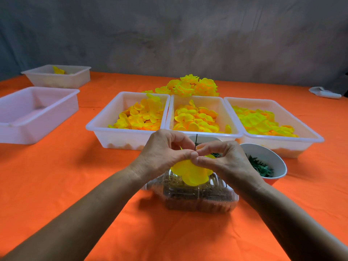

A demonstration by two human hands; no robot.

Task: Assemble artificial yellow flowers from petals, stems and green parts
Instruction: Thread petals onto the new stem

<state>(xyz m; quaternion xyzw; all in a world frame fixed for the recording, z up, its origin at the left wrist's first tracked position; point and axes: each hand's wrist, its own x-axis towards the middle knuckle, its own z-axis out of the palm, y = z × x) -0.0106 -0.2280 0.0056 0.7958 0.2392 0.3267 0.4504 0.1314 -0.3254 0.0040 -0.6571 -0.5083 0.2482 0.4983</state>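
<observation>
My left hand (165, 151) and my right hand (220, 157) meet fingertip to fingertip over the table's middle. Between them they pinch a yellow petal piece (190, 174) threaded on a thin dark stem (196, 141) that sticks up above the fingers. The petals hang below my hands. Three white trays hold loose yellow petals: left (98, 129), middle (222, 102), right (310, 136). A bowl (282, 162) of green parts sits by my right hand. Finished yellow flowers (190, 87) lie piled behind the trays.
A clear plastic container (199, 200) with brown filling stands right under my hands. Two more white trays sit at the far left, the near one (11, 132) and the far one (75, 80) with a yellow piece. A white object (323, 93) lies at the far right on the orange cloth.
</observation>
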